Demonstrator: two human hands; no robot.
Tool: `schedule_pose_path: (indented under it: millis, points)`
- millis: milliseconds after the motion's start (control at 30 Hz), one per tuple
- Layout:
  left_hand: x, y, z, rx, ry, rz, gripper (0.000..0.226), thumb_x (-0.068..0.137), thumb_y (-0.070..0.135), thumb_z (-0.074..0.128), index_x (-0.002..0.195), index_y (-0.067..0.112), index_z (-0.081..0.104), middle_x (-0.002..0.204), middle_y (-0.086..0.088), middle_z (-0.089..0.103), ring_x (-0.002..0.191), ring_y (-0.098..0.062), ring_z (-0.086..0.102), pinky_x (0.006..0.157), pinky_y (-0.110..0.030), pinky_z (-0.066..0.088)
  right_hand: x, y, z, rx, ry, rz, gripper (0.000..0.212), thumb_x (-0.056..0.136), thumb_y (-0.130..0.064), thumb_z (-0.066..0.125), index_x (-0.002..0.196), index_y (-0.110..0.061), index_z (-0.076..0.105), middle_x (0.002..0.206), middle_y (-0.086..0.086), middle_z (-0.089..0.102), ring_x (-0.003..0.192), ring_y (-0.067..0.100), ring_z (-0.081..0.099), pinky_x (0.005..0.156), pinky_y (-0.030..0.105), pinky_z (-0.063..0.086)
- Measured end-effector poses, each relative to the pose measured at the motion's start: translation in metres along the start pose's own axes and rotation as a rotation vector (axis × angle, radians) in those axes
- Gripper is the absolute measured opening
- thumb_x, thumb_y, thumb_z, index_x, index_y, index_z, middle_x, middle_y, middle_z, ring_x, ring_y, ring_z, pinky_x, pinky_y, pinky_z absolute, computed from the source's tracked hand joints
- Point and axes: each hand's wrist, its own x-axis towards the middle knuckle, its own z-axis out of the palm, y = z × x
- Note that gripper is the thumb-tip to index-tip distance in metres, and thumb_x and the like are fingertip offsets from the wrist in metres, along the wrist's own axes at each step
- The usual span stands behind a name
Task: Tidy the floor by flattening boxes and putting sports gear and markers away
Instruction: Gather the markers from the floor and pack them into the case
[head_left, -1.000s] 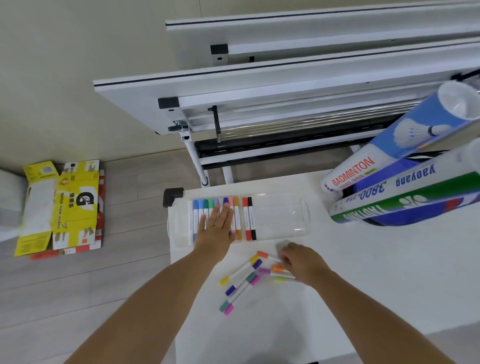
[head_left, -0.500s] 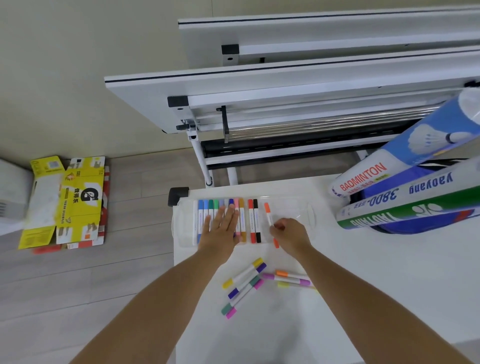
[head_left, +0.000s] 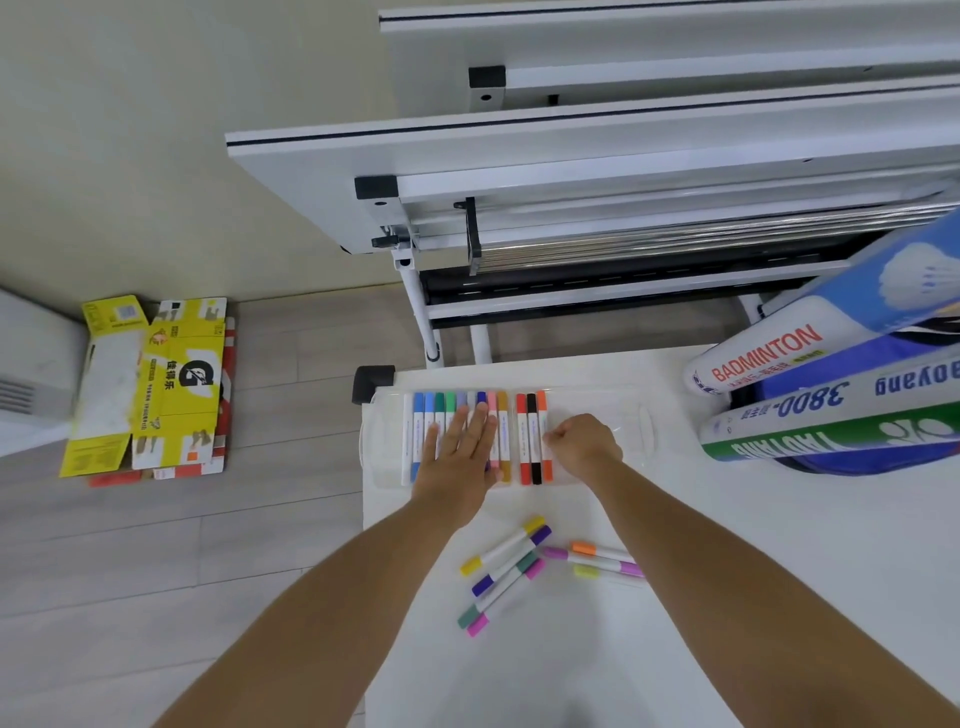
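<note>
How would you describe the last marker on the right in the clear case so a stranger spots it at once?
Start at the white table, then the clear marker case at its far edge. The orange marker ends the row on the right, beside a black marker, pinched by the right hand. Only it has bare case on its right side.

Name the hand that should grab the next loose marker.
Right. The left hand lies flat on the markers in the clear case; the right hand is seating the orange marker, and loose markers lie beside its forearm.
</note>
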Motion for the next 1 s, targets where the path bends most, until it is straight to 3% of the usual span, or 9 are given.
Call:
schedule_pose_path:
  millis: [133, 233, 367, 567, 700, 833, 933, 1000]
  points:
    - [0.0, -0.001, 0.0, -0.002, 0.005, 0.009, 0.073, 0.105, 0.052, 0.019, 0.152, 0.021, -0.027, 0.156, 0.0, -0.038, 0.141, -0.023, -0.038, 0.121, -0.052, -0.008, 0.004, -0.003, -0.002, -0.035, -0.024, 0.044, 0.028, 0.089, -0.044, 0.062, 0.085, -0.017, 0.058, 0.08, 0.002, 0.063, 0.075, 0.02, 0.06, 0.077, 0.035, 0.051]
    - [0.001, -0.002, 0.0, -0.002, -0.003, 0.005, 0.073, 0.105, 0.052, 0.019, 0.151, 0.021, -0.028, 0.156, 0.0, -0.039, 0.141, -0.023, -0.038, 0.121, -0.052, -0.008, -0.006, -0.004, -0.006, -0.143, 0.053, 0.001, 0.029, 0.089, -0.046, 0.06, 0.086, -0.017, 0.058, 0.083, 0.001, 0.063, 0.075, 0.018, 0.057, 0.074, 0.032, 0.046]
    - [0.0, 0.0, -0.003, 0.003, -0.029, -0.011, 0.073, 0.105, 0.051, 0.02, 0.151, 0.021, -0.028, 0.155, 0.001, -0.04, 0.14, -0.023, -0.038, 0.12, -0.053, -0.008, -0.035, 0.01, 0.003, -0.121, 0.172, -0.402, 0.02, 0.093, -0.036, 0.057, 0.085, -0.02, 0.064, 0.082, -0.004, 0.061, 0.077, 0.013, 0.058, 0.073, 0.028, 0.049]
    - [-0.001, 0.0, -0.005, -0.013, -0.038, -0.006, 0.075, 0.104, 0.053, 0.021, 0.151, 0.021, -0.028, 0.156, 0.0, -0.04, 0.141, -0.023, -0.038, 0.121, -0.053, -0.006, -0.077, 0.037, 0.024, -0.399, -0.025, -0.891, 0.012, 0.09, -0.025, 0.056, 0.087, -0.016, 0.064, 0.093, -0.002, 0.062, 0.086, 0.016, 0.054, 0.081, 0.035, 0.05]
    - [0.0, -0.001, -0.005, -0.008, -0.032, -0.003, 0.075, 0.104, 0.054, 0.021, 0.151, 0.021, -0.029, 0.154, 0.001, -0.041, 0.14, -0.024, -0.038, 0.121, -0.054, -0.006, -0.082, 0.041, 0.045, -0.542, -0.081, -0.939, 0.017, 0.094, -0.022, 0.054, 0.107, -0.016, 0.065, 0.108, 0.001, 0.059, 0.098, 0.021, 0.053, 0.094, 0.036, 0.045]
    - [0.0, -0.001, -0.003, 0.008, -0.026, -0.007, 0.075, 0.104, 0.055, 0.02, 0.151, 0.022, -0.028, 0.155, 0.001, -0.041, 0.141, -0.024, -0.037, 0.12, -0.053, -0.007, -0.083, 0.039, 0.051, -0.689, -0.038, -1.009, 0.036, 0.08, -0.011, 0.073, 0.114, -0.012, 0.063, 0.114, 0.006, 0.058, 0.105, 0.026, 0.054, 0.099, 0.041, 0.047]
    - [0.0, -0.002, -0.003, 0.011, -0.022, -0.001, 0.074, 0.104, 0.054, 0.019, 0.151, 0.021, -0.028, 0.155, 0.001, -0.04, 0.141, -0.024, -0.037, 0.12, -0.052, -0.009, -0.081, 0.041, 0.049, -0.734, -0.034, -1.036, 0.032, 0.076, -0.01, 0.073, 0.107, -0.01, 0.063, 0.111, 0.008, 0.059, 0.101, 0.028, 0.056, 0.093, 0.041, 0.049]
    - [-0.001, -0.003, -0.003, 0.002, -0.027, 0.009, 0.074, 0.104, 0.054, 0.019, 0.151, 0.021, -0.028, 0.154, 0.001, -0.041, 0.141, -0.023, -0.037, 0.12, -0.051, -0.009, -0.075, 0.048, 0.042, -0.703, 0.007, -1.017, 0.031, 0.068, -0.015, 0.079, 0.095, -0.012, 0.065, 0.099, 0.004, 0.061, 0.089, 0.025, 0.06, 0.081, 0.038, 0.055]
